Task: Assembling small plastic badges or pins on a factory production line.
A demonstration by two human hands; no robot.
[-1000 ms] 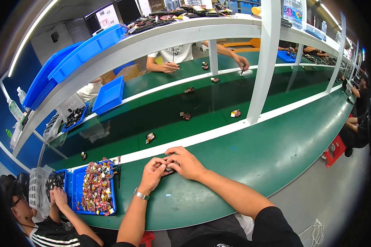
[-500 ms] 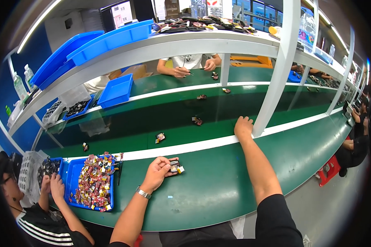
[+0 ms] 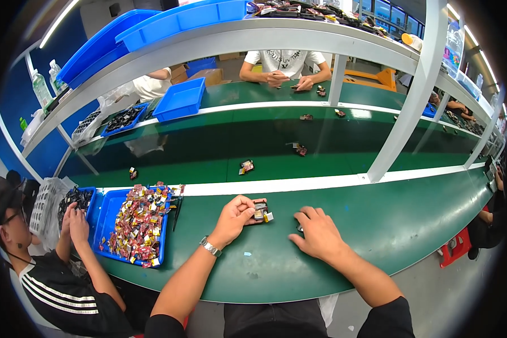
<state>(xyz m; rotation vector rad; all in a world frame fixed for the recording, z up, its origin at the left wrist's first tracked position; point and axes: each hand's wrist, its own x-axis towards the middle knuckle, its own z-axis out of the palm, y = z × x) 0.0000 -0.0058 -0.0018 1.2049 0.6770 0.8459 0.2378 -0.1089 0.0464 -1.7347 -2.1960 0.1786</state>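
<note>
Our blue tray (image 3: pixel 105 218) holds many red and yellow parts (image 3: pixel 136 225). Our left hand (image 3: pixel 234 218) pinches one small electronic part (image 3: pixel 259 210) over the green table (image 3: pixel 298 270). Our right hand (image 3: pixel 320 233), back from near the white rail (image 3: pixel 298 183), bends loosely over a dark thing (image 3: pixel 300 228); we can't tell its grip.

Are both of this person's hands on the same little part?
No, the left hand holds the small part, while the right hand is apart from it.

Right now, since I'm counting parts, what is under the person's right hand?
Under the right hand, the edge of a dark object shows on the thumb side; the rest is covered.
</note>
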